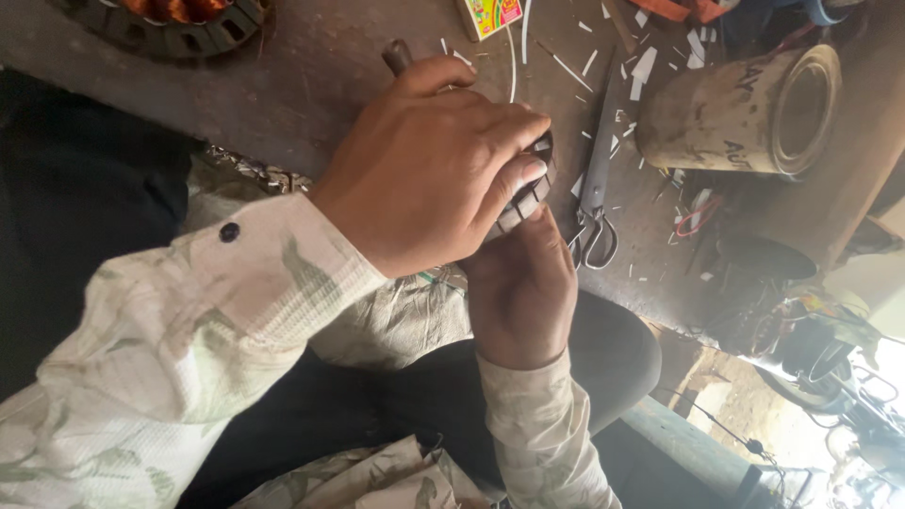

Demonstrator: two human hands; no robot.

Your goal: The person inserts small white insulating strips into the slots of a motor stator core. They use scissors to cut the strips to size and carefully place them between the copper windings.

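Both my hands are wrapped around a dark slotted metal motor rotor [530,193] over the edge of a workbench. My left hand [424,170] covers it from above, with the thumb pressed on the slotted side. Below it, my right hand [518,283] grips the rotor from underneath. The rotor's shaft [396,54] sticks out past my left hand toward the upper left. Most of the rotor is hidden by my fingers.
Metal scissors [594,193] lie just right of my hands. A dirty tin can [745,113] lies on its side at the upper right. White paper strips [644,68] litter the dark bench [311,85]. A copper-wound stator [170,19] and a small colourful box [490,14] sit at the top edge.
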